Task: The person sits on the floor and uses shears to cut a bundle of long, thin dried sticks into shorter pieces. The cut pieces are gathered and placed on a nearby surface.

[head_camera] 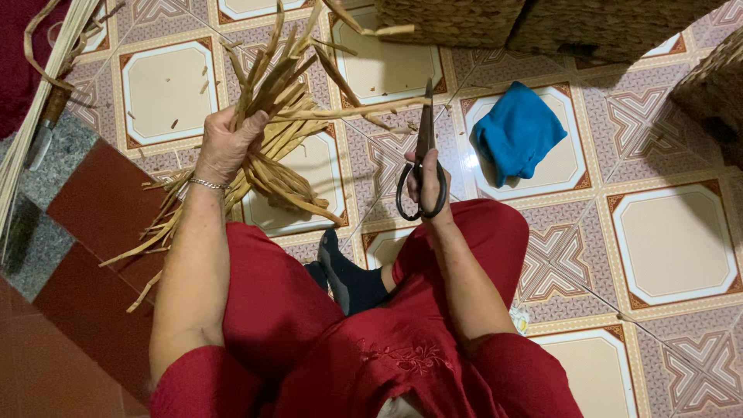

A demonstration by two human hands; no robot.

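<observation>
My left hand [225, 144] grips a thick bundle of dried tan plant strips [280, 116] that fans out above and below my fist. My right hand [424, 179] holds black-handled scissors [422, 155] with the blades pointing up toward one strip that sticks out sideways from the bundle. The blade tip sits at that strip. A silver bracelet circles my left wrist. I sit on a patterned tile floor in red clothes, with a dark-socked foot [347, 277] between my knees.
A folded blue cloth [517, 131] lies on the floor tiles to the right. Woven baskets [534, 23] stand at the top and at the right edge. Long pale reeds [35, 108] lean at the left. Small strip cuttings are scattered on the floor.
</observation>
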